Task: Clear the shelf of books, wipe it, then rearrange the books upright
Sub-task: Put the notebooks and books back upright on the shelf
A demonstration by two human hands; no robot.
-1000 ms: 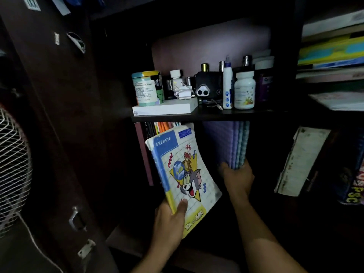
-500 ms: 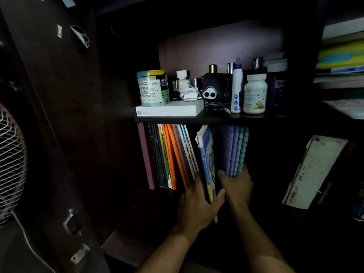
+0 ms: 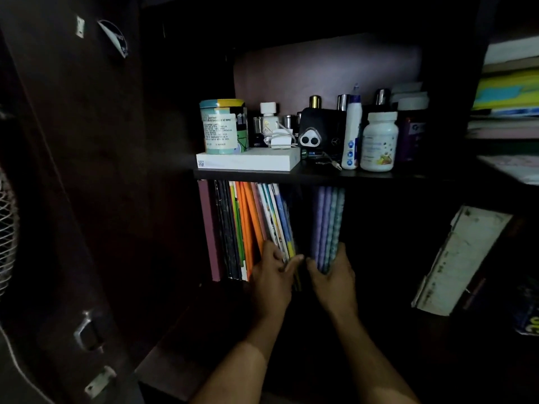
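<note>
A row of thin books (image 3: 250,225) stands upright at the left of the dark lower shelf, leaning slightly right; a maroon book (image 3: 208,228) is leftmost. My left hand (image 3: 271,275) grips the lower edges of the rightmost books in that row, including the blue-and-yellow exercise book (image 3: 284,225). A small bundle of purple and teal notebooks (image 3: 328,225) stands a gap to the right. My right hand (image 3: 332,278) holds that bundle at its bottom. The shelf floor (image 3: 180,354) is dim.
The upper shelf (image 3: 320,174) carries a tin, a white box, bottles and a black case. A worn white book (image 3: 458,260) leans at the right. Stacked books lie at the far right. An open cabinet door (image 3: 73,199) stands at the left, with a fan grille behind.
The cartoon exercise book went from my left hand's open grip into the row, upright. My left hand now gathers the row's right end. My right hand kept holding the purple bundle.
</note>
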